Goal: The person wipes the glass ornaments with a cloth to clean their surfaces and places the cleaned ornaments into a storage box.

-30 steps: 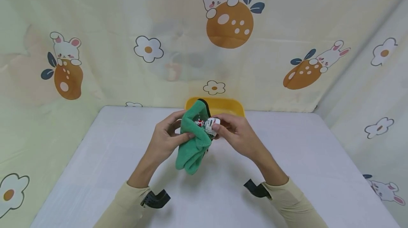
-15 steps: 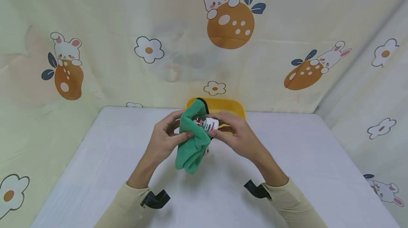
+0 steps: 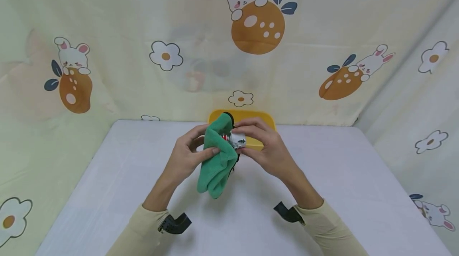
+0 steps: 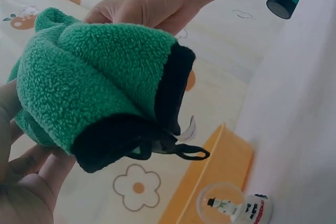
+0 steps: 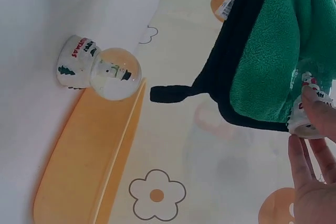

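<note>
My left hand (image 3: 183,156) grips a green plush cloth (image 3: 216,166) with black edging, thumb in front and fingers behind. The cloth wraps the glass ball of a small snow globe (image 3: 238,140), most of which it hides. My right hand (image 3: 265,142) pinches the globe's white printed base between thumb and fingers. The globe lies tilted sideways in the head view. In the right wrist view a small red-and-white figure shows through its glass. A black hanging loop (image 4: 193,152) sticks out from the cloth's edge.
A second snow globe (image 5: 116,74), with a snowman inside, stands upright on the white table (image 3: 136,168) below the hands. Right behind it is a yellow bin (image 3: 251,114), close to the patterned curtain (image 3: 118,69) at the back.
The right fingers have shifted on the base and turned the snow globe: red lettering faced up earlier, a small tree print does now. The left hand and cloth have barely moved.
</note>
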{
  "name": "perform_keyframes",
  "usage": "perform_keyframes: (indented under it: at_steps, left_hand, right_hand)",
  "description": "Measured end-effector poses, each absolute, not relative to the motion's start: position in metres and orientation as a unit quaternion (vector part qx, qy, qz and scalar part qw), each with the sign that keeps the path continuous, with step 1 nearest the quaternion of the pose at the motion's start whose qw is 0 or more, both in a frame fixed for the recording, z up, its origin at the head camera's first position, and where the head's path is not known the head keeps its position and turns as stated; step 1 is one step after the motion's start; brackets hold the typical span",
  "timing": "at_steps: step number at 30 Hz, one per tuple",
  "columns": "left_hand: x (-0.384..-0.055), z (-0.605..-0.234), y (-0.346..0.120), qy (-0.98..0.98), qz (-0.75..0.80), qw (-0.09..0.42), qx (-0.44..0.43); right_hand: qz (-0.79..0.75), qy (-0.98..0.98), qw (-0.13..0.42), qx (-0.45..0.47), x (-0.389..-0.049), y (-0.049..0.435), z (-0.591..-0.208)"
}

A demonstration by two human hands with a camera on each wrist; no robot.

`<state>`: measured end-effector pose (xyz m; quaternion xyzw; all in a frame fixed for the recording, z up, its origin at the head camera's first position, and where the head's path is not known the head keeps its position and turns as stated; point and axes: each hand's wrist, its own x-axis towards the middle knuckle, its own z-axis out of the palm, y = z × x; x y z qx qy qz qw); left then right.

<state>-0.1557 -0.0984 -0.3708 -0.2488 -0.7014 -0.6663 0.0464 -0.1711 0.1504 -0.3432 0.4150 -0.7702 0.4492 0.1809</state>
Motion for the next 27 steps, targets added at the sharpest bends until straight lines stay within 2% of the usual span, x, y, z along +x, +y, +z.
perform_keyframes:
  at_steps: [7,17,27]
  left_hand:
    - [-0.1561,-0.3703,-0.0971,-0.7,-0.667,0.038,-0.253]
    - [-0.1536,-0.3703,-0.098,-0.705,-0.661,0.044,-0.253]
    - [-0.1536,-0.3711,-0.0957,-0.692,-0.668,0.082,-0.261]
  right_hand:
    - [0.444,-0.775,0.186,0.409,-0.169,0.1515,-0.342]
    - [0.467,-0.797,0.095,0.371,-0.1669,0.1546,-0.3421]
    - [0.491,-0.798,0.047,0.347,-0.1667,0.1524,-0.3449]
